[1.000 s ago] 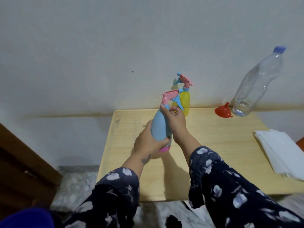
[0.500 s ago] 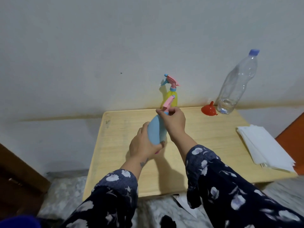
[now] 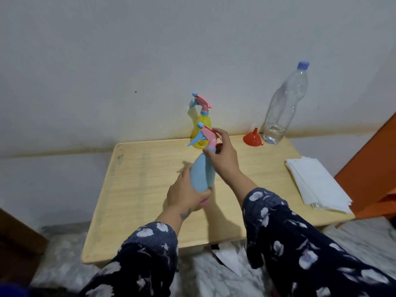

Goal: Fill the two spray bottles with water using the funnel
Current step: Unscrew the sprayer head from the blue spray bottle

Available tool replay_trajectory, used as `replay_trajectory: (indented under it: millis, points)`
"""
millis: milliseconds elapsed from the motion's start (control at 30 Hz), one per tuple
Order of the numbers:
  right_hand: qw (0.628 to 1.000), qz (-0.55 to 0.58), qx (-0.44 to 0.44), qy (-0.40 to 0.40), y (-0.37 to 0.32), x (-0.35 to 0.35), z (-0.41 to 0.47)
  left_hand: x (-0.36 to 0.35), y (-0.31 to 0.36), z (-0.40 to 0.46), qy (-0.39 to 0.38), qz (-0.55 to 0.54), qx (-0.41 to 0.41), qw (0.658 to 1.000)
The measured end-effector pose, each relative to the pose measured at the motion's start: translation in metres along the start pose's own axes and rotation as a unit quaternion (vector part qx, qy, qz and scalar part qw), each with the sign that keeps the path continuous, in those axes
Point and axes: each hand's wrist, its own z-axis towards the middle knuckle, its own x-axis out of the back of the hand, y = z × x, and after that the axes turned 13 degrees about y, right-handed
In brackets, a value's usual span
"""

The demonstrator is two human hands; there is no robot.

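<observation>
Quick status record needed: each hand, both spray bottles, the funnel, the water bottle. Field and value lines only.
left hand: grips the blue spray bottle low on its body
right hand: pinches the blue bottle's pink spray head at the collar
yellow spray bottle: upright at the table's far edge, head on
funnel: red, mouth down, beside the water bottle
water bottle: capped, a little water at the bottom

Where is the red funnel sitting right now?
In the head view the red funnel sits upside down at the table's far right edge by the wall, just left of the clear water bottle.
</observation>
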Motion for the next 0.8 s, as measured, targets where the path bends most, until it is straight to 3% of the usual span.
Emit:
replay_trajectory:
  millis: [100,233,467,700,800]
  points:
    - [0.998,0.05,-0.043,-0.01,0.007,0.01,0.015,-0.002,0.008,0.0,-0.019,-0.022,0.028,0.999]
    - [0.99,0.111,-0.079,0.034,0.009,0.032,0.043,-0.014,0.01,-0.003,-0.065,0.001,0.04,0.997]
    - [0.981,0.103,-0.138,0.089,0.039,0.075,0.104,-0.032,0.002,-0.006,0.001,-0.001,0.086,0.996]
    - [0.971,-0.091,-0.214,-0.059,0.123,0.104,0.092,-0.053,-0.001,0.001,0.103,-0.083,0.089,0.987]
    - [0.958,-0.17,-0.2,-0.119,0.151,0.108,0.07,-0.063,0.001,0.0,0.12,-0.117,0.091,0.982]
